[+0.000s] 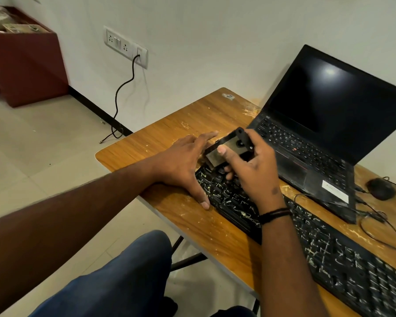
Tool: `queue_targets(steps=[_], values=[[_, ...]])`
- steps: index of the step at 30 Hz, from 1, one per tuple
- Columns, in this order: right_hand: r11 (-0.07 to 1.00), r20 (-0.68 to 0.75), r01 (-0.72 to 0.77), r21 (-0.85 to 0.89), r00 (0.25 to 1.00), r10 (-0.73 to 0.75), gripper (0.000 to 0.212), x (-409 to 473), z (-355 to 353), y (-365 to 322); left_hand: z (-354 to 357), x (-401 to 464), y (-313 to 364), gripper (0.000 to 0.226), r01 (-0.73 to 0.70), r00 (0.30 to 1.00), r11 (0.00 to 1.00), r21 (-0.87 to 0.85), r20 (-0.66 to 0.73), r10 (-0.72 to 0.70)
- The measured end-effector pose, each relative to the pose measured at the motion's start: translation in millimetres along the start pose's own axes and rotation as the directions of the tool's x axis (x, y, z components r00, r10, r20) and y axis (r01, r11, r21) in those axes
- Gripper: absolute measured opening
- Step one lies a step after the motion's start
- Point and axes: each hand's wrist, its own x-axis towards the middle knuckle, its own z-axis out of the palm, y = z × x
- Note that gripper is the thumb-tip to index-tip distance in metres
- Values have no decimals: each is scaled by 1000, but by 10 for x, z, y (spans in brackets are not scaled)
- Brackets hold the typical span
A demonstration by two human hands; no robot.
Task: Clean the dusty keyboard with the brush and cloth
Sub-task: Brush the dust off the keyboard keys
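A black keyboard [325, 250] streaked with pale dust lies along the front of the wooden table [169, 138]. My right hand [252, 170] grips a flat brush [229, 147] with a black handle and metal ferrule, its bristle end down at the keyboard's left end. My left hand [185, 161] lies flat with fingers spread, pressing the keyboard's left edge and the table beside it. No cloth shows in the head view.
An open black laptop [325, 124] with a dark screen stands behind the keyboard. A black mouse [381, 188] and its cables lie at the right. Dust patches mark the tabletop. A wall socket [126, 46] with a hanging cable is at the left.
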Motion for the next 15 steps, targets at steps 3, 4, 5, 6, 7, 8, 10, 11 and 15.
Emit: queue_targets(steps=[3,4,5,6,7,8,10,11,15], values=[[999,57,-7,49,998,4,24,-27,-59,-6,-12,-16,19,154,-6,1000,1000,-6,-4,5],[1000,99,-7,20,995,5,24,-28,-27,-2,-9,-16,21,154,-8,1000,1000,-1,-7,8],[1000,119,-3,-16,993,5,25,-24,20,4,-4,-11,16,155,-7,1000,1000,4,-11,7],[999,114,7,-50,993,-1,25,-15,66,9,2,-5,7,155,-4,1000,1000,5,-16,4],[997,95,19,-75,995,-12,25,-13,98,4,12,3,-3,157,-3,1000,1000,-1,-25,3],[996,66,28,-80,998,-23,25,-9,115,-3,18,7,-13,157,-1,1000,1000,-8,-31,1],[1000,-12,27,-17,1000,-27,26,-8,77,-21,14,3,-15,159,7,1000,1000,-21,-25,-8],[999,-35,18,42,999,-17,26,-12,31,-27,10,-2,-11,159,9,1000,1000,-23,-22,-10],[996,107,-53,77,993,44,24,-29,-6,-14,-6,-15,26,159,-1,1000,1000,-18,-20,1]])
